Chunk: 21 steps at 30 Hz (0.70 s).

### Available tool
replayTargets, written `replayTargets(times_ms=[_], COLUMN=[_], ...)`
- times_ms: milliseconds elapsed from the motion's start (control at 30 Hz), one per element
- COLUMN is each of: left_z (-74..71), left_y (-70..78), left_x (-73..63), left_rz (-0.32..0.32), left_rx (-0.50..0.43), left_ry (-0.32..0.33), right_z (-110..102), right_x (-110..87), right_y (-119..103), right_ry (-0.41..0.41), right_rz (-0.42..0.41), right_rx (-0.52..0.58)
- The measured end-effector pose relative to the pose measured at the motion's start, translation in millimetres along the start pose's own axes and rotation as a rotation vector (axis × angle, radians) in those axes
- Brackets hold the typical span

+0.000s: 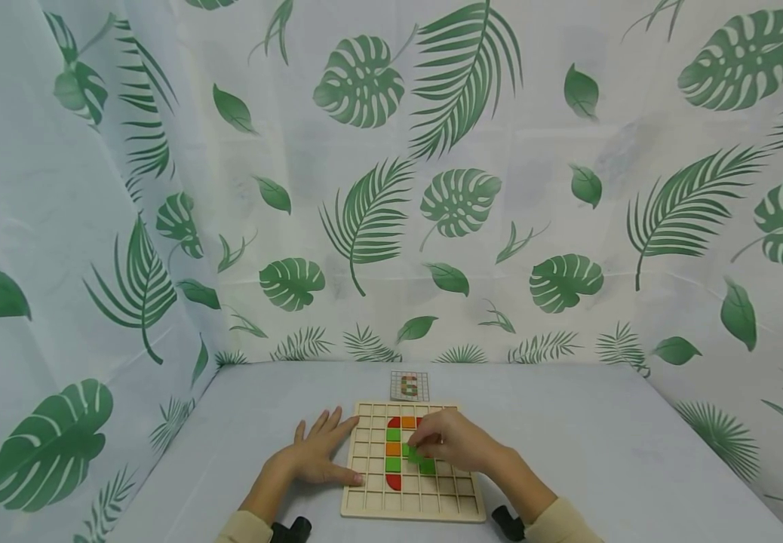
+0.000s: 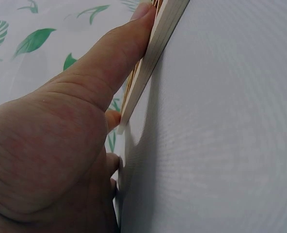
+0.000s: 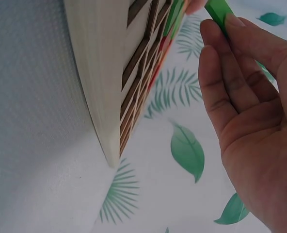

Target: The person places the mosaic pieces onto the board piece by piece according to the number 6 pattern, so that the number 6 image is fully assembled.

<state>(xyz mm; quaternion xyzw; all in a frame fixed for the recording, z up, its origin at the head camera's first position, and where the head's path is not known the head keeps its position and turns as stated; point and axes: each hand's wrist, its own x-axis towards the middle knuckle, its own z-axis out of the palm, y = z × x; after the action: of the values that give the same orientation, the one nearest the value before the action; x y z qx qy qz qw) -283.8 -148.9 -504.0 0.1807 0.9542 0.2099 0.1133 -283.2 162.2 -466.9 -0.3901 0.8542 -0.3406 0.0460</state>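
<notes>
A wooden grid board [image 1: 371,501] lies on the table, with red, orange and green tiles set in some of its squares. My left hand [image 1: 313,456] rests flat at the board's left side, fingers spread, its thumb on the edge near the lower corner. Over the middle of the board, my right hand [image 1: 458,441] pinches a green tile [image 3: 218,13] between thumb and fingers. In the head view that hand covers part of the upper right squares. Red tile [image 1: 394,482], orange tile [image 1: 393,449] and green tile [image 1: 393,464] sit in one column left of it.
Behind the board lies a small card [image 1: 409,385] printed with a coloured pattern on a grid. A white cloth covers the table [image 1: 262,400]. Leaf-print curtains [image 1: 378,317] stand at the back and sides. Black wrist devices [image 1: 507,523] show below the hands.
</notes>
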Motion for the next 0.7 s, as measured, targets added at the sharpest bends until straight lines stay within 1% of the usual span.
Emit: replayTargets(times_ms=[200, 333, 433, 700], left_z=[0.1, -0.4, -0.6, -0.9], left_y=[-0.1, 1.4, 1.6, 0.3], left_x=[0.2, -0.8, -1.2, -0.4], left_rz=[0.000, -0.009, -0.014, -0.017], left_rx=[-0.002, -0.004, -0.005, -0.014], left_ry=[0.000, -0.002, -0.004, -0.009], right_z=[4.1, 7.8, 10.0, 13.7], right_x=[0.5, 2.8, 3.6, 4.2], right_y=[-0.3, -1.5, -2.7, -3.0], right_ry=[-0.011, -0.039, -0.063, -0.090], right_rz=[-0.012, -0.013, 0.000, 0.027], right_rx=[0.017, 0.031, 0.041, 0.031])
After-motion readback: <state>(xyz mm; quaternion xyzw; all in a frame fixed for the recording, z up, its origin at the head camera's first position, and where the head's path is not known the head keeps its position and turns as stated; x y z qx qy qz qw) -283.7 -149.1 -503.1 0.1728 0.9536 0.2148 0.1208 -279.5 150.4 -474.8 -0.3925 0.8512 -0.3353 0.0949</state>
